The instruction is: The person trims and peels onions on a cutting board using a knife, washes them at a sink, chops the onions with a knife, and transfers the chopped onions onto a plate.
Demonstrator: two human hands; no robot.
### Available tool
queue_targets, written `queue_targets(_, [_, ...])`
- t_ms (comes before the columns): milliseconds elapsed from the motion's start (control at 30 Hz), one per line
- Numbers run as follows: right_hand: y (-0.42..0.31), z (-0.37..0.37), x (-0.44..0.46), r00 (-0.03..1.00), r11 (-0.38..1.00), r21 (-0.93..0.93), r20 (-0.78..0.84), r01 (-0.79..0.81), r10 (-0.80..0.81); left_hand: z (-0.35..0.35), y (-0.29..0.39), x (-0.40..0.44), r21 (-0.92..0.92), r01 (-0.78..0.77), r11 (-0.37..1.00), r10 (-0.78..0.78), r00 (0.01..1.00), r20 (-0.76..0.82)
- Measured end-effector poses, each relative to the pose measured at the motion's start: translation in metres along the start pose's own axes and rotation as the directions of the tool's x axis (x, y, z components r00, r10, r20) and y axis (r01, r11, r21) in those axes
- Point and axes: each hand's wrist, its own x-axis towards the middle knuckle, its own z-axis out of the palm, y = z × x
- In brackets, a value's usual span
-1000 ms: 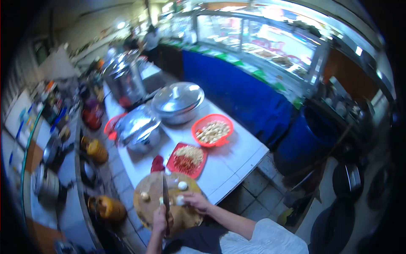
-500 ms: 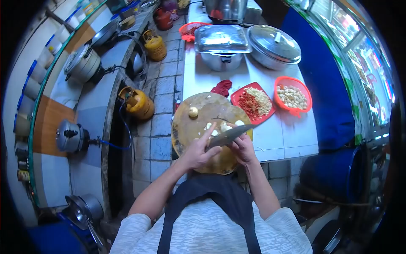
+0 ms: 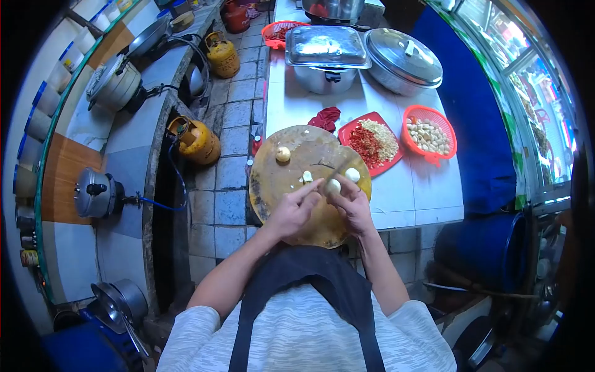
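Observation:
My left hand [image 3: 294, 211] is closed round a knife [image 3: 341, 167], its handle hidden in the fingers and its blade blurred and seen nearly edge-on. In my right hand [image 3: 354, 211], fingers and thumb pinch a round white bulb that looks like a small peeled onion [image 3: 333, 186], close beside the blade. Both hands are over a round wooden chopping board [image 3: 273, 186]. A second white bulb [image 3: 352, 175] rests on the board past my right fingers. Farther back sits a yellowish onion [image 3: 283, 154], and a small white piece [image 3: 307, 177] lies near my left fingertips.
Beyond the board, a red plate [image 3: 396, 162] holds chopped red and pale bits. An orange basket [image 3: 452, 146] contains pale cloves. Lidded metal pots [image 3: 325, 77] stand at the back of the white table [image 3: 427, 201]. Yellow gas cylinders [image 3: 198, 146] line the left counter.
The knife blade has turned from lying broad across both hands to nearly edge-on, pointing away. My right fingers now show the white bulb. The view has shifted slightly.

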Motion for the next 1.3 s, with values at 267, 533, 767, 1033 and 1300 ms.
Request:
queue_targets(267, [0.004, -0.021, 0.000, 0.979, 0.966, -0.170, 0.092, 0.197, -0.183, -0.016, -0.032, 0.015, -0.216, 0.293, 0.931, -0.309, 0.950, -0.045])
queue_targets(533, [-0.020, -0.001, 0.017, 0.964, 0.665, -0.719, 0.029, 0.203, -0.263, -0.022, -0.014, -0.005, -0.465, 0.370, 0.804, -0.382, 0.921, 0.073])
queue_targets(767, [-0.034, -0.003, 0.123, 0.965, 0.016, -0.978, 0.204, 0.209, -0.163, -0.031, -0.019, -0.027, -0.585, 0.382, 0.715, -0.472, 0.882, -0.002])
queue_targets(1033, [-0.013, 0.039, 0.158, 0.889, -0.072, -0.913, 0.407, 0.401, -0.210, -0.046, -0.028, -0.065, -0.625, 0.352, 0.697, -0.558, 0.813, -0.164])
queue_targets(1300, [0.046, 0.085, 0.152, 0.938, 0.131, -0.928, 0.342, 0.347, -0.060, -0.064, -0.045, -0.059, 0.003, 0.233, 0.972, -0.210, 0.879, -0.429])
